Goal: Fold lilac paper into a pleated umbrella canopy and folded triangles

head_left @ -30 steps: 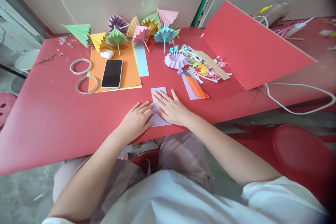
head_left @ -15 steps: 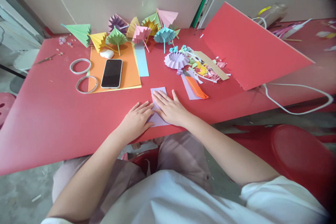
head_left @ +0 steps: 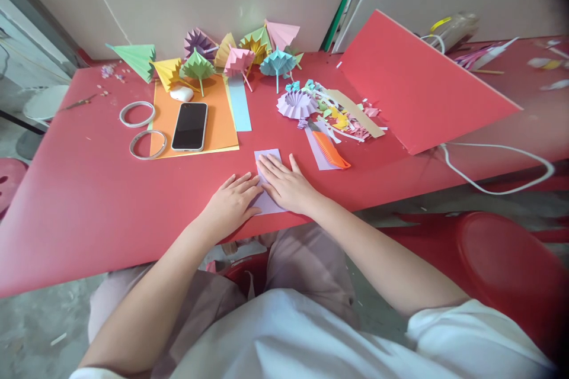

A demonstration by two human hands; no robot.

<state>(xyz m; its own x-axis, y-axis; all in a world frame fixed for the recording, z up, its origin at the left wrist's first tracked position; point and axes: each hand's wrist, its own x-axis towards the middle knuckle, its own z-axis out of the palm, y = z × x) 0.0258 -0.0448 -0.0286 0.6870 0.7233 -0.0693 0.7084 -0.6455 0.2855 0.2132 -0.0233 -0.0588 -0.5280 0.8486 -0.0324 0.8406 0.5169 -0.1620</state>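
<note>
A lavender strip of paper [head_left: 270, 205] lies flat near the front edge of the red table. My right hand [head_left: 287, 185] rests on it palm down, fingers stretched toward the far end. Over its left edge lies my left hand [head_left: 233, 201], flat, with the fingertips close to my right hand. Parts of the strip are hidden under both hands. Just right of them, an orange utility knife [head_left: 329, 151] sits on another lavender strip [head_left: 316, 158]. Behind that is a pleated lavender paper rosette [head_left: 296, 105].
Several folded paper umbrellas [head_left: 198, 68] stand along the wall. A phone [head_left: 189, 126] lies on orange paper [head_left: 222, 130], beside two tape rings [head_left: 148, 144]. Colourful paper scraps [head_left: 344, 118] and a tilted red board [head_left: 427, 89] occupy the right. A white cable [head_left: 498, 192] loops there.
My hands stay in nearly the same place on the lavender strip. The whole view has shifted slightly, with the red board appearing a little further left.
</note>
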